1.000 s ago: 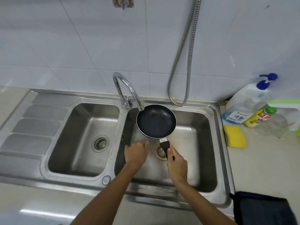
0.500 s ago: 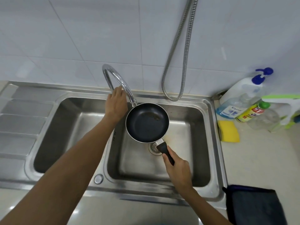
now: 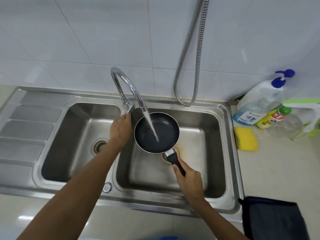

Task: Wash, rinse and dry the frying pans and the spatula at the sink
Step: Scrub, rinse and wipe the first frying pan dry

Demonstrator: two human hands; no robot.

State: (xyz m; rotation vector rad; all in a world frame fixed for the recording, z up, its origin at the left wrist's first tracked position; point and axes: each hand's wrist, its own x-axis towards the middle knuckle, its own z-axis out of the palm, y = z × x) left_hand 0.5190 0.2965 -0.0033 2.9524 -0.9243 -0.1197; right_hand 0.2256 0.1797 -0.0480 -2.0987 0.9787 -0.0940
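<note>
A small black frying pan (image 3: 162, 123) hangs over the right basin of the steel sink (image 3: 223, 153), held by its black handle in my right hand (image 3: 188, 179). Water streams from the curved chrome tap (image 3: 128, 85) into the pan. My left hand (image 3: 120, 129) rests just below the tap's lever (image 3: 131, 108), fingertips touching it. No spatula or second pan is in view.
A yellow sponge (image 3: 245, 138), a blue-capped soap bottle (image 3: 259, 101), a yellow detergent bottle (image 3: 270, 118) and a clear bottle stand on the counter at right. A dark cloth (image 3: 271, 220) lies at the front right. A metal hose (image 3: 192, 58) hangs on the wall.
My left hand rose from the right basin to the tap and came down to its lever. Water now runs into the pan, which has stayed under the spout.
</note>
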